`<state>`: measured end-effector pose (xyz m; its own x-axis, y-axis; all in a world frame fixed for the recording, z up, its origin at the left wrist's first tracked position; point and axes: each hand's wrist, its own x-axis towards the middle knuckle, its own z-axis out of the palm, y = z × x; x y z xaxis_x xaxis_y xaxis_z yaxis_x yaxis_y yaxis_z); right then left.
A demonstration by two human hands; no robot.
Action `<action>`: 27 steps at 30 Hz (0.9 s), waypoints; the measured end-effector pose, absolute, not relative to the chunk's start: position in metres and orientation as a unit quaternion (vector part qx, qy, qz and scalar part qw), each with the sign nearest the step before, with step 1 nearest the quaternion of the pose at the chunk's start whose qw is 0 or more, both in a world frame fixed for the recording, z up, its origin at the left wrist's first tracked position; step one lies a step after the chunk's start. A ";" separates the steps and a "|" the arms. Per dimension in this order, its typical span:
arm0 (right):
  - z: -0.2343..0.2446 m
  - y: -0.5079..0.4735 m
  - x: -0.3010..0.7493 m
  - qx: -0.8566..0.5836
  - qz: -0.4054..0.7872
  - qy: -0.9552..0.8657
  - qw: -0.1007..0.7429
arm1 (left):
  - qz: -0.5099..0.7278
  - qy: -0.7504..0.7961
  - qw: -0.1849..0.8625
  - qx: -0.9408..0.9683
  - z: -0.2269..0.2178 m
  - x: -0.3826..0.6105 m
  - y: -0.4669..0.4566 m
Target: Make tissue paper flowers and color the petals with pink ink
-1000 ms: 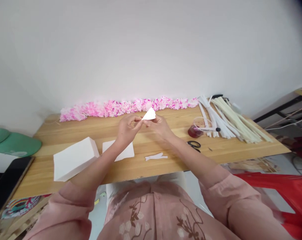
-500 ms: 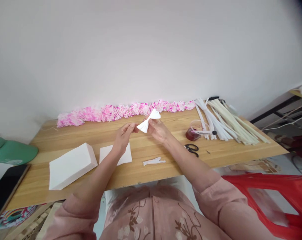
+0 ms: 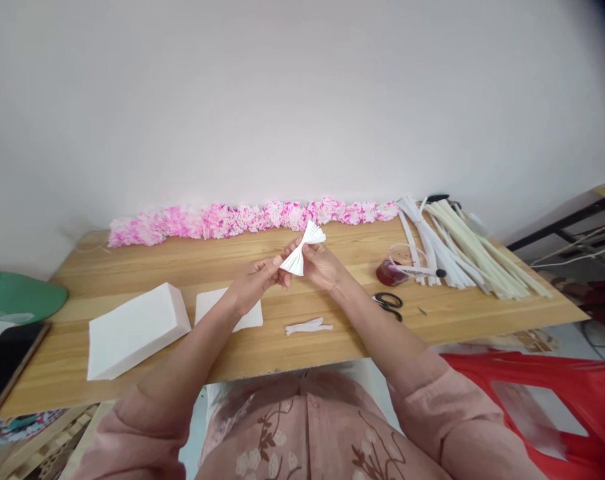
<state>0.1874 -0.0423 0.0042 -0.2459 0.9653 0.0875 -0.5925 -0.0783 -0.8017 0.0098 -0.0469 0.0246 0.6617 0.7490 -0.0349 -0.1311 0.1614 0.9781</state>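
Note:
A white pleated paper bow [image 3: 295,261], pinched narrow at its middle and fanned at both ends, is held up above the table. My right hand [image 3: 323,265] grips it at the middle, thumb in front. My left hand [image 3: 260,280] pinches the edge of its lower left fan between thumb and fingers. Under my left forearm lies a stack of white paper sheets [image 3: 249,316], partly covered. A few short white strips [image 3: 309,326] rest on the table below the hands. Black-handled scissors [image 3: 389,304] lie beside my right forearm, their blades mostly hidden.
A thick white paper block [image 3: 137,330] sits at the left. Pink-and-white ruffled paper flowers [image 3: 222,220] line the wall. At the right stand a cup of dark red liquid [image 3: 391,273] and bundles of white strips [image 3: 439,250] and cream strips [image 3: 487,257]. A red stool [image 3: 542,393] is below.
My left hand has moved up and right onto the bow's lower fan, its thumb now pressing the edge. The bow's pleats show more spread. The view has shifted slightly.

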 end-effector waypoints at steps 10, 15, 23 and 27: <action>0.003 -0.043 0.186 -0.264 0.705 -0.373 0.542 | 0.295 0.319 0.677 0.594 0.024 0.006 -0.045; 0.000 -0.042 0.186 -0.273 0.703 -0.376 0.539 | 0.294 0.309 0.701 0.571 0.026 0.007 -0.044; -0.001 -0.039 0.185 -0.292 0.661 -0.354 0.594 | 0.350 0.299 0.723 0.515 0.019 0.008 -0.037; 0.000 -0.040 0.185 -0.305 0.637 -0.372 0.602 | 0.359 0.314 0.655 0.586 0.021 0.005 -0.038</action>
